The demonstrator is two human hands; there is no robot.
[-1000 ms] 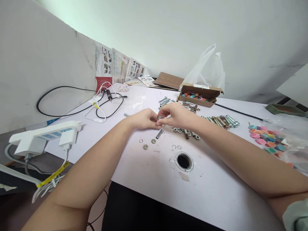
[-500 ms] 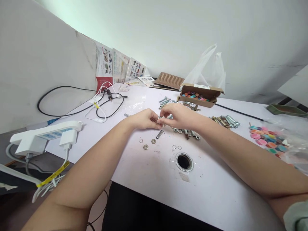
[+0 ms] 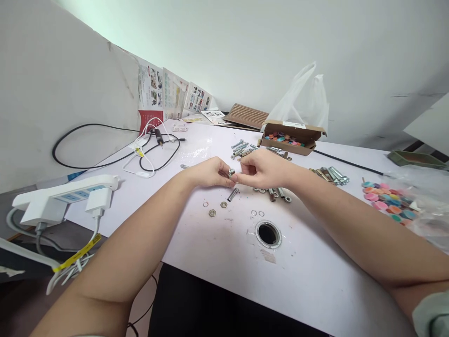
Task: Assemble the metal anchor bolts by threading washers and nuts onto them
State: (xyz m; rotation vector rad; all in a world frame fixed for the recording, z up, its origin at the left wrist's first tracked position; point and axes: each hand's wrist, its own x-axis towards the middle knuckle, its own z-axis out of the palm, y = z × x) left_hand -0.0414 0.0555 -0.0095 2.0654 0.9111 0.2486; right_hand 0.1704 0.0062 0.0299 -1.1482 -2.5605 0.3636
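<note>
My left hand [image 3: 209, 172] and my right hand [image 3: 263, 169] meet fingertip to fingertip above the white table [image 3: 217, 243]. Both pinch one small metal bolt with a nut [image 3: 232, 173] between them. Just below the hands lie a metal sleeve [image 3: 233, 194], two hex nuts [image 3: 218, 208] and small washers [image 3: 257, 213]. A row of nuts and bolts [image 3: 271, 192] lies under my right wrist.
A round cable hole [image 3: 268, 234] sits near the table's front. More bolts [image 3: 242, 149] lie behind the hands and anchor bolts [image 3: 329, 174] to the right. A cardboard box [image 3: 291, 139] of coloured pieces, loose coloured discs [image 3: 386, 200], cables [image 3: 154, 150] and a power strip [image 3: 59, 199] surround the work spot.
My right hand's fingers have curled in and closed tighter on the small bolt. Both hands stay in the same spot.
</note>
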